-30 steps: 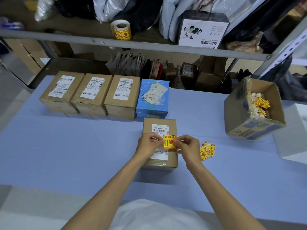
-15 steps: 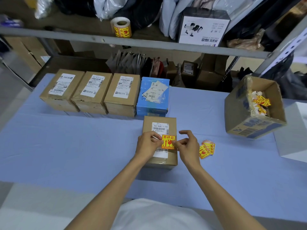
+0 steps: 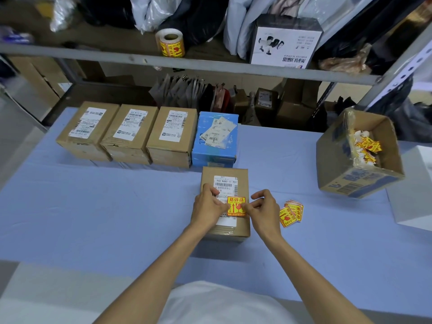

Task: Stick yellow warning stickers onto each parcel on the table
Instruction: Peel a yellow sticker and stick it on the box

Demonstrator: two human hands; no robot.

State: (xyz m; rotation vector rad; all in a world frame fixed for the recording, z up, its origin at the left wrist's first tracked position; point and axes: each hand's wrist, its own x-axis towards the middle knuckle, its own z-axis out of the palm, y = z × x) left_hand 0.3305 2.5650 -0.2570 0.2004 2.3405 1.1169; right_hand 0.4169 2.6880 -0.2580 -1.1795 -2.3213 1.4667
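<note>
- Two hands held one yellow warning sticker (image 3: 236, 205): the left hand (image 3: 208, 209) pinched its left edge with curled fingers, and the right hand (image 3: 264, 211) pinched its right edge
- The sticker sat over the white shipping label (image 3: 225, 183) of the nearest brown parcel (image 3: 208, 176) on the blue desk (image 3: 117, 206)
- A pile of loose stickers (image 3: 292, 212) lay just right of that parcel
- Three more brown parcels (image 3: 131, 132) and a blue parcel (image 3: 216, 157) stood in a row behind it
</note>
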